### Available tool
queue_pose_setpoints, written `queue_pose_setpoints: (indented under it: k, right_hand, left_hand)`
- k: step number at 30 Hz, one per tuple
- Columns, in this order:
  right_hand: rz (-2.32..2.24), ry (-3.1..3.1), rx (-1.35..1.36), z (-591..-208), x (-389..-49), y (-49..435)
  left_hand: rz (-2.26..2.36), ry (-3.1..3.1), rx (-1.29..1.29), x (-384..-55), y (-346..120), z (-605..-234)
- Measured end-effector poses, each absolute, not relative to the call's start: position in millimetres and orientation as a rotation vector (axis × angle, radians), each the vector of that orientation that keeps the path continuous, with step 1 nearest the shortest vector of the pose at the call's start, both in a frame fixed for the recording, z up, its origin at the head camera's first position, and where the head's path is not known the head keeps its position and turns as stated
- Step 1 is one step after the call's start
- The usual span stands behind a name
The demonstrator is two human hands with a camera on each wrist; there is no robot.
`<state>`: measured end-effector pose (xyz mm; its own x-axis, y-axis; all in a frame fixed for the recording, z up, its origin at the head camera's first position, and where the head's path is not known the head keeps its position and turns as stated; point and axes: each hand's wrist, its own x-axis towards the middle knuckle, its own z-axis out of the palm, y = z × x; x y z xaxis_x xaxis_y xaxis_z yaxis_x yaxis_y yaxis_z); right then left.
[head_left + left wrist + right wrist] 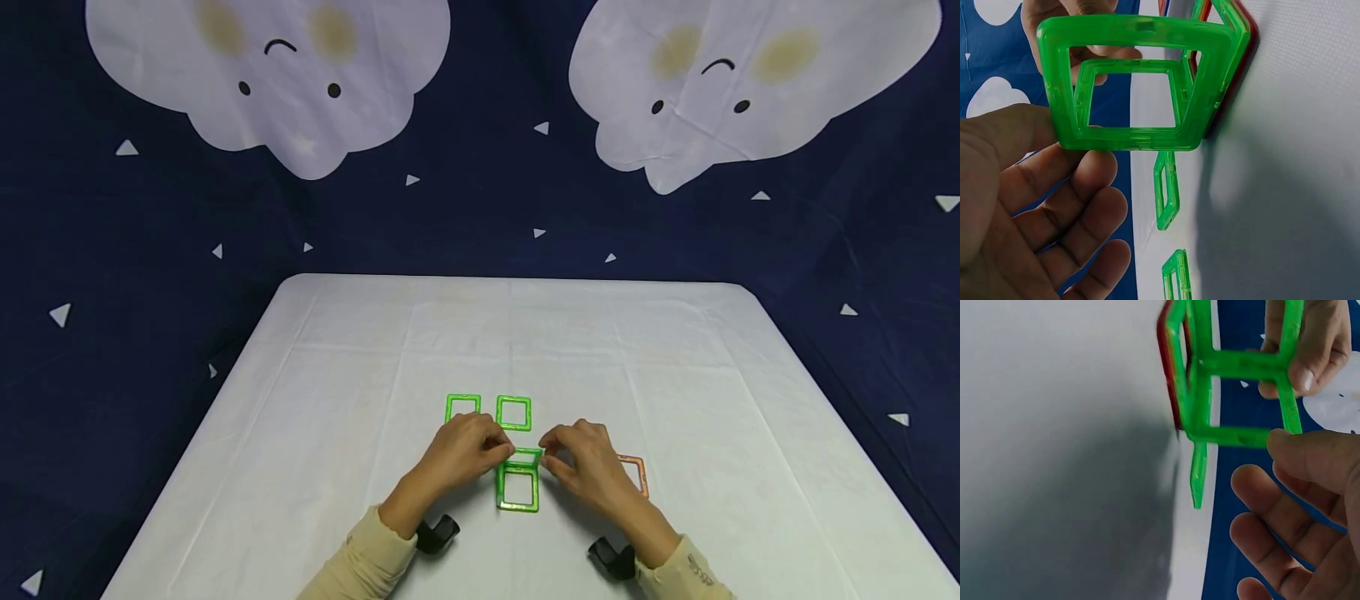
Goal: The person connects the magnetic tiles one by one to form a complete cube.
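Green see-through square frame tiles form a small structure in front of me, with one lying square nearest and an upright tile behind it. A red edge shows along its base in the wrist views. My left hand pinches a corner of an upright green tile between thumb and forefinger, its other fingers loosely bent. From the opposite side my right hand pinches a corner of the green tiles with thumb and forefinger.
Beyond the hands lie two loose green squares, the left one partly hidden by my left hand and the other beside it. An orange square lies partly behind my right hand. A white cloth covers the table.
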<state>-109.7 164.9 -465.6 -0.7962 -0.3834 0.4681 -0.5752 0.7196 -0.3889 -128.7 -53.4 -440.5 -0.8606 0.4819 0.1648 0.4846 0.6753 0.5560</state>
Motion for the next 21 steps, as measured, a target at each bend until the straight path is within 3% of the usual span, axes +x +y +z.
queue_pose_setpoints:
  k: [21]
  right_hand:
    - [0.758, -2.531, 0.701, -440.5, -150.5, 179.5]
  left_hand:
    - [-0.848, -2.800, -0.603, -112.9, -56.4, -445.0]
